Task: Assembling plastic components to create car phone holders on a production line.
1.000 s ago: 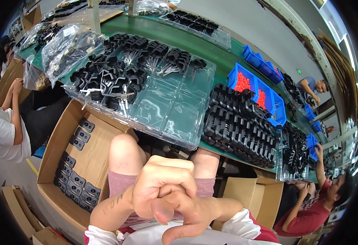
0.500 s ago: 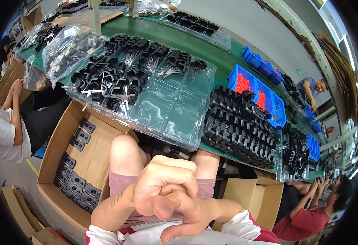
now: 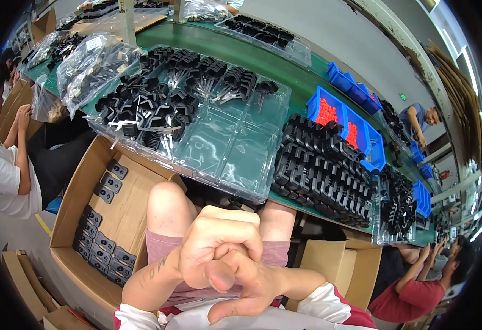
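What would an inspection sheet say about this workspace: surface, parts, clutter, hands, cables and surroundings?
Surface: green table.
Parts: black pieces with pale stems in a see-through tray; stacked black parts beside blue bins holding red bits.
Clutter: plastic bag at the table's left; cardboard box with flat black plates.
Hands: left hand and right hand clasped together, no item seen in them.
Cables: nothing seen.
Surroundings: person in white, left; person in red, right.
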Motion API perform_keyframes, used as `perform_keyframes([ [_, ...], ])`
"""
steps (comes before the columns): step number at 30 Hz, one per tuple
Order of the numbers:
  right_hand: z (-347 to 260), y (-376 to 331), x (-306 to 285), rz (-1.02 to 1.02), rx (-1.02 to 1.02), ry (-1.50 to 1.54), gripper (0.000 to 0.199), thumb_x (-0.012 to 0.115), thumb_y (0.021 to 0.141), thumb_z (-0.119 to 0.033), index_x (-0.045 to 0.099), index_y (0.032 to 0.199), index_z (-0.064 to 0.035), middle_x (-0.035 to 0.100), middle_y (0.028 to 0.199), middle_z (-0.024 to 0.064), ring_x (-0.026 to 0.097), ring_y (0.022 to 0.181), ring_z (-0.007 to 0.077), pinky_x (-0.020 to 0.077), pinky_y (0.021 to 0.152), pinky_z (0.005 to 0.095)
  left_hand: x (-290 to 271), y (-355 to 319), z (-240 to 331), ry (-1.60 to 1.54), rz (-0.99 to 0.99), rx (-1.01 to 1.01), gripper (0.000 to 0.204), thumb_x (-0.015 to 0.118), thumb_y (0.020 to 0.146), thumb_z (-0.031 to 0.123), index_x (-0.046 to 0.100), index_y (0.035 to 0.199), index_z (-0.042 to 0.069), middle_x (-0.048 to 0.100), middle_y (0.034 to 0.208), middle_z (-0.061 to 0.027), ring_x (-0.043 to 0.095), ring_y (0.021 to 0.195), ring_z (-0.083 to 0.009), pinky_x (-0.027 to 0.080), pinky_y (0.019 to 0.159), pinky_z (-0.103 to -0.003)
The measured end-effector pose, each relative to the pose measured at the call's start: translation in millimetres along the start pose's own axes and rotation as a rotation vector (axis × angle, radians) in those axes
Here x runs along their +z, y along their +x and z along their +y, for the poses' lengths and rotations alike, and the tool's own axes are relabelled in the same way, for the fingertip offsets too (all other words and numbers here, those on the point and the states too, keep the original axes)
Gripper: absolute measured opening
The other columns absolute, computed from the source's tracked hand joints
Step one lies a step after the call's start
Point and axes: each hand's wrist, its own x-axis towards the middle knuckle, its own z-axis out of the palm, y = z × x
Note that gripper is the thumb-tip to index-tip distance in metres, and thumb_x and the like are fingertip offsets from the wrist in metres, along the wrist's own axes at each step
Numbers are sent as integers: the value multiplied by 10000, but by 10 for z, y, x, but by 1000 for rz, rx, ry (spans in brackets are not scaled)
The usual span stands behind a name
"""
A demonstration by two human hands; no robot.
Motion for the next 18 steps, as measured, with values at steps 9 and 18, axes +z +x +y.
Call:
perform_keyframes([
  [9, -42, 28, 16, 16, 13, -34, 501, 830, 699, -260, 419, 913, -67, 418, 864, 55, 391, 725, 153, 351, 632, 245, 15, -5, 23, 5, 23, 4, 935, 290, 658, 899, 585, 609, 14, 542, 585, -97, 499, 524, -189, 413, 506, -280],
  [18, -37, 2, 52, 29, 14, -60, 501, 836, 691, -256, 424, 899, -60, 415, 825, 44, 387, 697, 153, 344, 600, 239, 4, -16, 60, 30, -1, -31, 941, 278, 657, 906, 575, 600, 15, 541, 586, -101, 487, 505, -184, 405, 494, -272],
])
